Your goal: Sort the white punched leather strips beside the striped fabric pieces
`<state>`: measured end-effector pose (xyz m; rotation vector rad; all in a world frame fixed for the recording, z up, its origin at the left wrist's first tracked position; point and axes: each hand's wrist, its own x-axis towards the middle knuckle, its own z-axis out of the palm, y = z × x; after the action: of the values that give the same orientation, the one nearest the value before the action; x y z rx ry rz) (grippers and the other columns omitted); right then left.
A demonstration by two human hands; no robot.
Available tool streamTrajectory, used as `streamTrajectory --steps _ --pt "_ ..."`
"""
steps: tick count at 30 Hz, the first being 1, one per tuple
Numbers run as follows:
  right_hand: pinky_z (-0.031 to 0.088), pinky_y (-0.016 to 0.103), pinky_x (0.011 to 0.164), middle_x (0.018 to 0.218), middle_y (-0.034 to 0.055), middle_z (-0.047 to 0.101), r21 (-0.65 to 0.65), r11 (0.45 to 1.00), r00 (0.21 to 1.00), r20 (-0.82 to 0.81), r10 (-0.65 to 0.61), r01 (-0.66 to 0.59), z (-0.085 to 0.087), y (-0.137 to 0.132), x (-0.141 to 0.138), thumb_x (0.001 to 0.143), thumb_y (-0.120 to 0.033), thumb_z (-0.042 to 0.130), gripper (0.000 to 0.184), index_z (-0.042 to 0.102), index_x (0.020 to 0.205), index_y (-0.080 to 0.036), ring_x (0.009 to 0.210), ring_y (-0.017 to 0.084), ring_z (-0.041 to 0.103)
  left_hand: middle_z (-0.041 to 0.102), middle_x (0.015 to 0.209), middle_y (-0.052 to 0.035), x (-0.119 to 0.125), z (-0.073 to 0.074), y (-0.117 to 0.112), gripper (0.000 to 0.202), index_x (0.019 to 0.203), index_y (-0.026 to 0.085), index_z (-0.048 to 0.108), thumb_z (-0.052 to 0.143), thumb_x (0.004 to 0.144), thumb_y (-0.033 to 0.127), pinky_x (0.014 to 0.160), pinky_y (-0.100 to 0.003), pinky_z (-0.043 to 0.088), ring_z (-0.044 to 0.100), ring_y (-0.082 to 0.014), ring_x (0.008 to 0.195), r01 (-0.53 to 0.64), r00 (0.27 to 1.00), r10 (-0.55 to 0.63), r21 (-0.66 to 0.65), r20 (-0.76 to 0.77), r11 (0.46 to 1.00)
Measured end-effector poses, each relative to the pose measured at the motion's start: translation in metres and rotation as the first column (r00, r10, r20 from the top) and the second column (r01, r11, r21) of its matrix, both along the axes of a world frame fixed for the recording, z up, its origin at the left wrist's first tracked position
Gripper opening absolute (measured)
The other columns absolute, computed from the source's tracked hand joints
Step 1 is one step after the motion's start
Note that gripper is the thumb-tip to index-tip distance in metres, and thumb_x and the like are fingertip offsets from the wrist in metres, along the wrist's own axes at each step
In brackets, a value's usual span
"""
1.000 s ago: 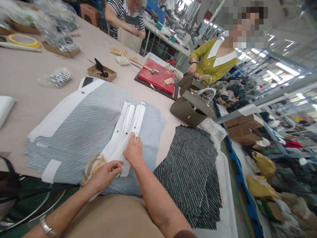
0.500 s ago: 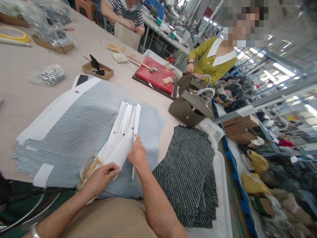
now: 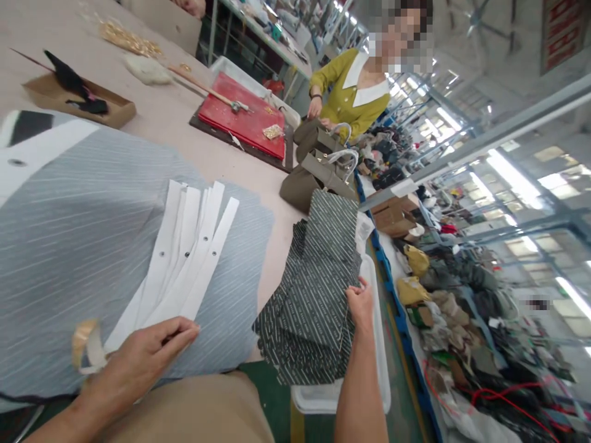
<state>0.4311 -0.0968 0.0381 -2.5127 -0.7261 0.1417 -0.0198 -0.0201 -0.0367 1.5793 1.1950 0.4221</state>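
Sheet (image 3: 318, 295), dark and stripy, on pile (image 3: 276, 329) toward 5 o'clock; right hand (image 3: 361, 303) pinches its edge. Left hand (image 3: 154, 349) half curled, 6 o'clock of white strips (image 3: 178, 264); cannot tell if holding anything.

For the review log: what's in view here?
Thin striped sheets: stack, blue-grey, left
Flat strips: several, white, atop that stack
Printed striped sheets: stack, charcoal, right
Loop: one, tan, lower left
Cardboard box: one, brown, upper left
Rectangular slab: one, red, upper middle
Wooden hammer: one, tan, across slab
Metal parts: uncounted, gold, on slab and beige worktable
Handbags: at least two, olive, beside slab
Plastic trays: two, white, behind slab, right
Coworkers: two, one in mustard, beyond worktable
Background clutter: uncounted, mixed, right
Left hand: one, bare, by strips
Right hand: one, bare, at printed sheets' edge
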Motion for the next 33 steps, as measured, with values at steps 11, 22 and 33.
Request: streamTrajectory --steps 11,22,33 --pt "0.054 0.030 0.080 0.097 0.0060 0.073 0.319 0.615 0.518 -0.342 0.784 -0.721 0.005 0.038 -0.196 0.087 -0.029 0.061 0.023 0.070 0.106 -0.020 0.086 0.017 0.068 0.063 0.062 0.0024 -0.003 0.021 0.009 0.053 0.068 0.020 0.060 0.039 0.098 0.058 0.055 -0.023 0.038 0.059 -0.0119 0.055 0.206 0.978 -0.188 0.474 -0.084 0.856" --pt "0.051 0.026 0.079 0.086 0.0047 0.073 0.225 0.059 0.031 -0.128 0.991 -0.973 -0.009 0.064 -0.275 0.093 -0.018 0.055 0.014 0.069 0.097 -0.019 0.082 0.016 0.066 0.058 0.059 0.0018 -0.025 0.016 0.010 0.047 0.068 0.019 0.057 0.043 0.099 0.051 0.055 -0.026 0.036 0.055 -0.0129 0.055 0.215 0.977 -0.158 0.699 -0.146 0.682" --pt "0.050 0.025 0.070 0.075 0.0030 0.070 0.251 0.296 0.275 -0.115 0.955 -0.922 -0.033 0.068 -0.297 0.085 -0.015 0.054 0.017 0.070 0.086 -0.019 0.071 0.015 0.064 0.064 0.068 0.0009 -0.034 0.017 0.019 0.029 0.076 0.020 0.062 0.046 0.099 0.028 0.062 -0.025 0.039 0.058 -0.0133 0.063 0.170 0.985 -0.145 0.546 -0.089 0.820"
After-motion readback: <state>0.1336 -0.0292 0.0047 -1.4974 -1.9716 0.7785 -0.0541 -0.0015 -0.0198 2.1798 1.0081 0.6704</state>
